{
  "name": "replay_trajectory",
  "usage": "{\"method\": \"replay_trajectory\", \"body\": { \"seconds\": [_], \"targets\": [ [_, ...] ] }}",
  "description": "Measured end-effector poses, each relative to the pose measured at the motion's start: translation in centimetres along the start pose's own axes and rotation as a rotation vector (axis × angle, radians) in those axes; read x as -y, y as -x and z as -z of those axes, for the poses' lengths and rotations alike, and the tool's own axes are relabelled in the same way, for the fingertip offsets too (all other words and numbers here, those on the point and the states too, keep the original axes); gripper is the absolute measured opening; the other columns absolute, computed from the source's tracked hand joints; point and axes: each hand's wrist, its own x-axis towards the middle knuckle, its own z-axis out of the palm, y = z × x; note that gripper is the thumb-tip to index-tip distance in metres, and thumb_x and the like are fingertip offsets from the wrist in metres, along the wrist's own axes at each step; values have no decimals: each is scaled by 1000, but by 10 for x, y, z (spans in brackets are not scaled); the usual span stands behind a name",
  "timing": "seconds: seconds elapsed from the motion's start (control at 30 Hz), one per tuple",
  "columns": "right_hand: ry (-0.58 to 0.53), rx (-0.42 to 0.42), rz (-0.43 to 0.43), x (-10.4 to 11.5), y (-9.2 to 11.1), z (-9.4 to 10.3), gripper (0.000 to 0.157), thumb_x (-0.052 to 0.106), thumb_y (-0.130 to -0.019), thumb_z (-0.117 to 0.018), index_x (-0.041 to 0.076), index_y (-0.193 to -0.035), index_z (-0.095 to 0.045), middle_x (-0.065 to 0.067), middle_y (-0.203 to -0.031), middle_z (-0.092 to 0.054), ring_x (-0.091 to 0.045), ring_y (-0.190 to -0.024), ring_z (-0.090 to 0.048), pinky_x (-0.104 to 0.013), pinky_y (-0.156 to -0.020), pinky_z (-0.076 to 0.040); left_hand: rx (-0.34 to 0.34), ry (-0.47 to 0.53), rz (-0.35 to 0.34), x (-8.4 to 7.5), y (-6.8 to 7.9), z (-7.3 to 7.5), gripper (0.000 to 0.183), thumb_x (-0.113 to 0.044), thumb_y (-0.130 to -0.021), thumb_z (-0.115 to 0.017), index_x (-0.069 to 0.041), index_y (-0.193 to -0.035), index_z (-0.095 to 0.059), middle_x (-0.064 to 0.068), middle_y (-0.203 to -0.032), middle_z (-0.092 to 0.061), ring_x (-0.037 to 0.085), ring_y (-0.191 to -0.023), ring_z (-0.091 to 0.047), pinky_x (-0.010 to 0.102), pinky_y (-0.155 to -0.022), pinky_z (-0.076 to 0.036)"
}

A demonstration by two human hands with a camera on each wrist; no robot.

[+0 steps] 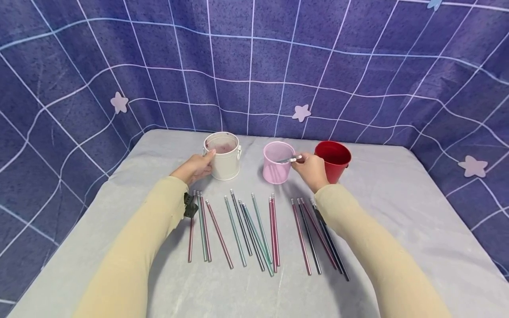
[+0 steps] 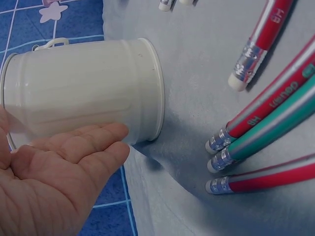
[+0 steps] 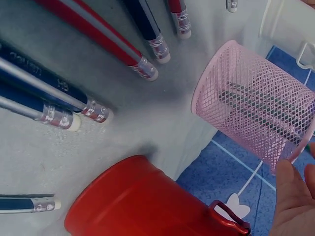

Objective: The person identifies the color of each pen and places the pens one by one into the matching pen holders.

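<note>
My left hand (image 1: 197, 167) rests against the side of a cream metal bucket (image 1: 226, 165), its thumb at the rim. In the left wrist view the fingers (image 2: 106, 140) lie nearly straight along the wall of that bucket. Over the right rim of a pink mesh cup (image 1: 275, 172), my right hand (image 1: 311, 170) pinches pencils (image 1: 287, 160) near their white eraser ends. Their shafts slant down inside the cup and show as dark green bars through the mesh in the right wrist view, where the thumb (image 3: 289, 184) is at the rim.
A red metal bucket (image 1: 338, 170) stands just right of my right hand. Several red, teal and dark blue pencils (image 1: 216, 234) lie in loose rows on the grey cloth (image 1: 222, 291), nearer to me. A blue gridded curtain (image 1: 254, 66) hangs behind the table.
</note>
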Motion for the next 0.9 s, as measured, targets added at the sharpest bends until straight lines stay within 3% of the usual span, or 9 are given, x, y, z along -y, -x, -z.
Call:
{"method": "replay_trajectory", "body": {
  "seconds": [0.17, 0.33, 0.57, 0.77, 0.9],
  "targets": [
    [2, 98, -55, 1, 2, 6, 17, 13, -87, -67, -2, -93, -73, -15, -89, -72, -28, -80, -62, -36, -71, -52, 3, 0, 0, 0, 1, -1, 76, -42, -104, -26, 19, -143, -3, 39, -146, -19, 39, -138, -25, 38, -114, -23],
    [55, 274, -85, 2, 4, 11, 19, 13, -86, -68, -1, -98, -73, -15, -91, -72, -27, -83, -62, -36, -76, -53, -5, 7, 0, 0, 2, -2, 76, -42, -104, -27, 19, -143, -3, 39, -145, -20, 38, -138, -26, 38, -114, -23],
    [117, 471, -75, 10, 14, 6, 17, 13, -84, -66, -1, -90, -73, -8, -69, -68, -16, -61, -61, -26, -59, -52, -10, -8, 5, 0, 3, -1, 77, -44, -104, -25, 19, -143, -4, 38, -146, -20, 37, -137, -27, 38, -114, -23],
    [123, 674, -108, 25, 34, -8, 19, 11, -87, -62, -6, -80, -68, -5, -57, -60, -12, -49, -58, -26, -52, -55, -9, 4, -7, 1, 1, -2, 77, -43, -104, -26, 19, -143, -3, 39, -146, -19, 38, -137, -26, 38, -113, -24],
    [139, 746, -71, 37, 48, -19, 19, 10, -85, -63, -3, -71, -67, -3, -50, -56, -11, -43, -55, -25, -46, -54, -9, 1, -15, 0, 2, -2, 77, -43, -104, -25, 20, -143, -3, 39, -145, -20, 39, -137, -26, 38, -113, -25]
  ]
}}
